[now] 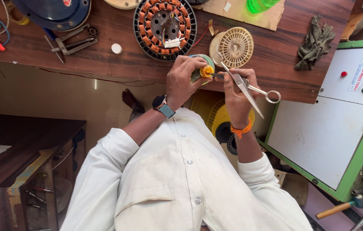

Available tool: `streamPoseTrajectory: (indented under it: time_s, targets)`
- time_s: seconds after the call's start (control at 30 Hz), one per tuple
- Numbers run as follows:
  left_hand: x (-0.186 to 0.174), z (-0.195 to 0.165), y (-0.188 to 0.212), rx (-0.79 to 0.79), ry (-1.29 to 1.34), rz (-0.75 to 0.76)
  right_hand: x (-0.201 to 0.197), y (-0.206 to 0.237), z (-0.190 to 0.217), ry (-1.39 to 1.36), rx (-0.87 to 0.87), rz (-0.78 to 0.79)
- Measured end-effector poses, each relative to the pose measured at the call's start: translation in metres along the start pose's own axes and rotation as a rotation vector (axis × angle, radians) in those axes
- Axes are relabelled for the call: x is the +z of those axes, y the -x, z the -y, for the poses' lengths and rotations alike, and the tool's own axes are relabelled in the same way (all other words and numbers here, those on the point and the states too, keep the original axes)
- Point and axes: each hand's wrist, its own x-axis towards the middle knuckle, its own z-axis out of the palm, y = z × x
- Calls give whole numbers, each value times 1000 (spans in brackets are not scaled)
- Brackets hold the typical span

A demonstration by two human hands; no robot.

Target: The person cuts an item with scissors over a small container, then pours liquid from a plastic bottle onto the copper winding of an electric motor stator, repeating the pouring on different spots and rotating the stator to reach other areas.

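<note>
Tape roll is sitting gripped in left hand, right hand closing around scissors, blades pointing far-left, tips touching the roll.

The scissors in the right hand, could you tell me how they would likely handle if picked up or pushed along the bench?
The scissors look all metal, so probably stiff and fairly heavy for their size. Their blades appear long and pointed, so the ring handles seem the safer grip. Lying flat they would likely slide rather than roll. The right hand holds them near the pivot, beside the left hand.
</note>
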Motion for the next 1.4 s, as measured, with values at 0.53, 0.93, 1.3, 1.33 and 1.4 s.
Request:
streamPoseTrajectory:
  time_s: [0.53, 0.93, 1.3, 1.33, 1.4]
  targets:
    - [-12, -1, -17, 99, 82, 198, 28, 19, -2, 62, 28, -277]
    - [-35, -6, -32, 397, 117, 325, 35, 20, 13, -35, 120, -310]
    - [-26, 4, -11, -6, 174, 314, 26, 11, 25, -27, 254, -207]
    - [-24, 2, -8, -61, 169, 269, 26, 12, 24, -37, 260, -205]
    - [-17, -4, -5, -88, 110, 181, 23, 13, 22, -23, 254, -204]
